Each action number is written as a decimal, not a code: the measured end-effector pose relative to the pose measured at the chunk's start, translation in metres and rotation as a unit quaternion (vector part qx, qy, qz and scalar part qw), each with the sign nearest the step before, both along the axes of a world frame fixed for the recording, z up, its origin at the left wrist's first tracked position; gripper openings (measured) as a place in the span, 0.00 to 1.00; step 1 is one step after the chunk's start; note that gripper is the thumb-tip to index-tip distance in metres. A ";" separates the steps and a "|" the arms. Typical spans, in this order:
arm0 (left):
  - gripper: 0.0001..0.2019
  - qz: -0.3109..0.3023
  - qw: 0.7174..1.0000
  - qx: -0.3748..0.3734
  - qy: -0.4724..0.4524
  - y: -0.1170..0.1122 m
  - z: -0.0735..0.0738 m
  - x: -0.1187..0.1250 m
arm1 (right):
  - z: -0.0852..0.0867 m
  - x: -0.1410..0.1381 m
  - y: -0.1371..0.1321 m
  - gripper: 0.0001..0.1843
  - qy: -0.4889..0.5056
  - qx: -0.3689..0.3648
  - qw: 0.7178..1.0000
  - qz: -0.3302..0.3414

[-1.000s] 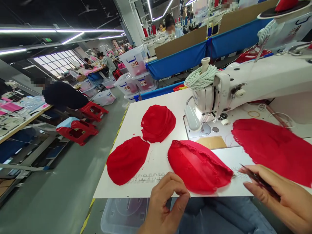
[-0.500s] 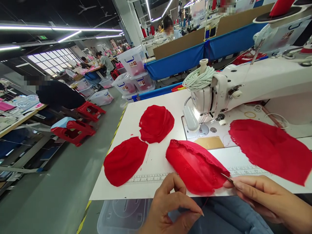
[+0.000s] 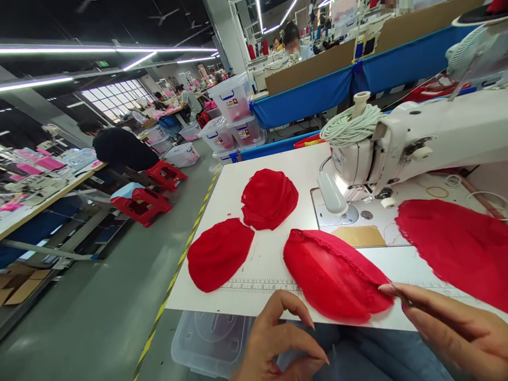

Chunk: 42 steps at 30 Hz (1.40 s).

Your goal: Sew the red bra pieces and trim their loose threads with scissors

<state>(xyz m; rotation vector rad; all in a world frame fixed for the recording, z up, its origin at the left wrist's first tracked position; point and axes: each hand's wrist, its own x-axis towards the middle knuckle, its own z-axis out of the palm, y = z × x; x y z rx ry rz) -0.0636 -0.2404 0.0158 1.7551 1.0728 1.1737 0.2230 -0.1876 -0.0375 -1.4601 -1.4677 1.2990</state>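
My left hand (image 3: 278,344) hangs just below the front edge of the white table (image 3: 238,301), its thumb and fingers curled in a pinch; I cannot make out anything in it. My right hand (image 3: 448,328) has its fingers pressed together around a thin dark tool. Its fingertip touches the right edge of the nearest stack of red lace pieces (image 3: 333,275). Two more red stacks lie to the left: a near stack (image 3: 220,254) and a far stack (image 3: 270,198). A larger red piece (image 3: 456,248) lies at the right.
A white sewing machine (image 3: 397,148) with a coil of white cord (image 3: 349,127) stands behind the fabric. A printed ruler (image 3: 257,287) runs along the table front. A clear plastic bin (image 3: 210,344) sits below. Other people work at benches to the left and behind.
My right hand has moved left from beside the nearest red stack until its fingertip rests on the stack's right edge. My left hand has dropped a little below the table edge, still pinched.
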 end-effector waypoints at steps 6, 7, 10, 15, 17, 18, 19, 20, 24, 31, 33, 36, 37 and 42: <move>0.07 0.113 0.988 -0.046 -0.089 -0.016 -0.005 -0.009 | 0.028 -0.057 0.013 0.16 -0.021 0.251 0.946 0.205; 0.08 0.119 0.985 -0.067 -0.109 -0.017 -0.007 -0.009 | 0.035 -0.071 0.015 0.13 0.001 0.257 0.946 0.199; 0.08 0.131 0.966 -0.127 -0.183 -0.019 -0.012 -0.008 | 0.040 -0.106 0.021 0.18 0.054 0.191 0.961 0.194; 0.12 0.280 0.919 -0.110 -0.255 -0.016 -0.008 -0.026 | 0.022 -0.123 0.023 0.25 0.037 0.059 0.980 0.188; 0.12 0.316 0.917 -0.083 -0.228 -0.016 -0.002 -0.038 | 0.019 -0.121 0.023 0.25 0.009 0.066 0.978 0.198; 0.12 0.323 0.920 -0.075 -0.208 -0.016 0.001 -0.043 | 0.019 -0.119 0.023 0.26 -0.002 0.069 0.977 0.203; 0.11 0.327 0.923 -0.066 -0.190 -0.016 0.003 -0.048 | 0.019 -0.118 0.023 0.26 -0.010 0.072 0.976 0.207; 0.11 0.332 0.924 -0.057 -0.178 -0.016 0.005 -0.051 | 0.019 -0.117 0.022 0.26 -0.016 0.075 0.975 0.210; 0.12 0.359 0.914 -0.026 -0.184 -0.018 0.008 -0.057 | 0.017 -0.116 0.020 0.23 -0.038 0.131 0.969 0.206; 0.10 0.317 0.942 -0.021 -0.106 -0.027 0.008 -0.049 | 0.031 -0.116 0.019 0.14 -0.148 0.424 0.866 0.220; 0.09 0.314 0.945 -0.017 -0.093 -0.029 0.011 -0.047 | 0.036 -0.116 0.020 0.17 -0.220 0.494 0.808 0.235; 0.09 0.312 0.946 -0.025 -0.083 -0.030 0.015 -0.042 | 0.040 -0.120 0.020 0.23 -0.292 0.552 0.747 0.229; 0.10 0.310 0.947 -0.028 -0.081 -0.030 0.016 -0.041 | 0.039 -0.122 0.020 0.24 -0.304 0.564 0.735 0.223; 0.08 0.289 0.953 -0.021 -0.089 -0.035 0.021 -0.035 | 0.034 -0.136 0.018 0.21 -0.326 0.575 0.718 0.218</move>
